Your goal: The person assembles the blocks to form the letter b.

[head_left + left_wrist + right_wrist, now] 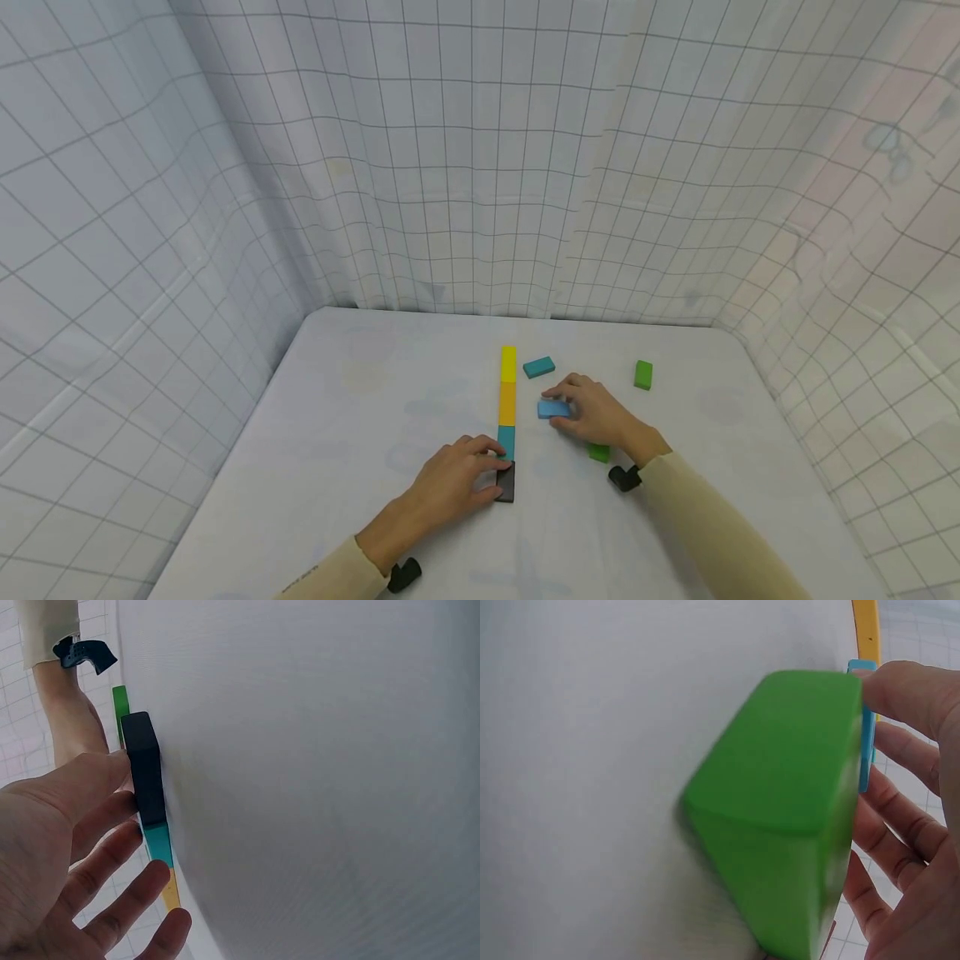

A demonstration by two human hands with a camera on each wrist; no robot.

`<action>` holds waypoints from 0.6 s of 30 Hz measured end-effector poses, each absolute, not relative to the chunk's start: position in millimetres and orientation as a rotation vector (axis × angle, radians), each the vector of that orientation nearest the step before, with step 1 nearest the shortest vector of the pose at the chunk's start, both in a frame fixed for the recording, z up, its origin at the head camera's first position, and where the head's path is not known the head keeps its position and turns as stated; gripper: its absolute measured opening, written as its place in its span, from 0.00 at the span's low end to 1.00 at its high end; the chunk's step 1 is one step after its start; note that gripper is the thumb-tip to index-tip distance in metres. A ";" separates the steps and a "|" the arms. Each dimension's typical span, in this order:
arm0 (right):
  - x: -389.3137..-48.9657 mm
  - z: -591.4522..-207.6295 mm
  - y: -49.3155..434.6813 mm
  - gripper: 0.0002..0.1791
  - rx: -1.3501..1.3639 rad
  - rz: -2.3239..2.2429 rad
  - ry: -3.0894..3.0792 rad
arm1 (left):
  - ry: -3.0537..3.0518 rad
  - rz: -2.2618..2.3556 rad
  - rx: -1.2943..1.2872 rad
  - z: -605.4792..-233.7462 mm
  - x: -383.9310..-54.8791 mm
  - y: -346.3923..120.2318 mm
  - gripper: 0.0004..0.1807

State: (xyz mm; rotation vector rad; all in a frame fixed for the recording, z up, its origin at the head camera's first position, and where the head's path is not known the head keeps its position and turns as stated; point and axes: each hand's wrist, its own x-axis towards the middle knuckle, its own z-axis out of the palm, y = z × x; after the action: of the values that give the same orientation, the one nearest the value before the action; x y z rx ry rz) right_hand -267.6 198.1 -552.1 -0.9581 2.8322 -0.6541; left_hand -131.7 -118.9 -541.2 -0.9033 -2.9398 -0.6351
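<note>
A straight column of blocks lies flat on the white cloth: a yellow block [508,364] at the far end, an orange block [507,404], a teal block [506,442] and a black block [506,483] nearest me. My left hand [450,481] has thumb and index finger on the black block, its other fingers spread by the teal one. To the right of the column, my right hand [595,412] pinches a light blue block [553,409] between thumb and fingers. A green block [772,757] lies below the right wrist, partly hidden by it in the head view.
Beyond the right hand lie a loose teal block [539,367], angled near the column, and another green block [643,375] farther right. Gridded white curtains [480,167] enclose the white-covered table [360,433] at the back and sides.
</note>
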 end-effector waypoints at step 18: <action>-264.9 -553.9 198.3 0.20 -0.973 -0.709 2.814 | -2.979 -0.652 -0.886 -539.4 -130.6 -118.2 0.21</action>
State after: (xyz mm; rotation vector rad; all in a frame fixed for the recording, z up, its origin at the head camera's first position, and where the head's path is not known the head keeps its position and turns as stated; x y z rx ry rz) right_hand -264.9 198.3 -553.9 -0.9726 2.8139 -0.7091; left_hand -130.6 -118.2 -539.4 -0.8858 -2.9794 -0.6520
